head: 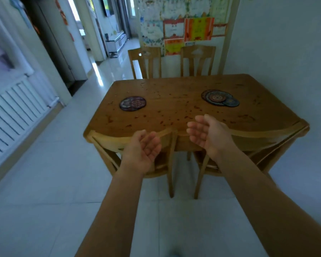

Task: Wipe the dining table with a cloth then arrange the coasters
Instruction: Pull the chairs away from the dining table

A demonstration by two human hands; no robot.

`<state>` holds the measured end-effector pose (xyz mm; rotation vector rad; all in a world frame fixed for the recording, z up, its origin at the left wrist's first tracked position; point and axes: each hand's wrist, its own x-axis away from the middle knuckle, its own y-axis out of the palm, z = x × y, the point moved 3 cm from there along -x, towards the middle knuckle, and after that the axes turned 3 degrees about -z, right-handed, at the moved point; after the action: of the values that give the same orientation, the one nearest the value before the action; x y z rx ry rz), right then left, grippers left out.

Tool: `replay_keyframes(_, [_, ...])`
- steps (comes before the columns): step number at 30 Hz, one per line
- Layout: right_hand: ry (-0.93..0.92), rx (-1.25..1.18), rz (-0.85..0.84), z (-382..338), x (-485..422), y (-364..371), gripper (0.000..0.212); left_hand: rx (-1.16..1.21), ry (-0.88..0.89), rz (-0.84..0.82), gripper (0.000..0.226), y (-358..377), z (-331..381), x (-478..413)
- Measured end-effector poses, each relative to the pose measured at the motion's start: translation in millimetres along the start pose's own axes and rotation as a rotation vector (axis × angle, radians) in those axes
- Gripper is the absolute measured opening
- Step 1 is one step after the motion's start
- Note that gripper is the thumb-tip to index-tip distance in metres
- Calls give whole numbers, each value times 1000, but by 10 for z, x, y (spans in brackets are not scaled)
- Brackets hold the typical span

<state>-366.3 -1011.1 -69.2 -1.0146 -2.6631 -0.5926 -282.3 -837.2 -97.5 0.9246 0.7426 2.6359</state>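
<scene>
Both hands, left hand [144, 145] and right hand [204, 133], hang open and empty short of the wet dining table [174, 93]; I see no cloth. Coasters sit apart: one lone coaster [132, 104], one overlapping stack [220, 98].

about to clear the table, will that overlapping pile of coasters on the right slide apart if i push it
Probably: the coaster pile is fanned out, not squared, so the flat discs would likely shear apart. Droplets on the table may make them slip or stick. They look light.
</scene>
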Motion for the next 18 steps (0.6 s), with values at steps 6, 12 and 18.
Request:
replay_keyframes(6, [-101,68,-83,-3,166,915,25,68,177,7,26,-589,762,214])
replay_keyframes(12, [-163,109,-209,171,177,2039,21,124,298,76,24,-1341,1582,212])
replay_keyframes(18, [-157,101,-307,595,14,3503,23,81,411,195,21,-2429,2685,21])
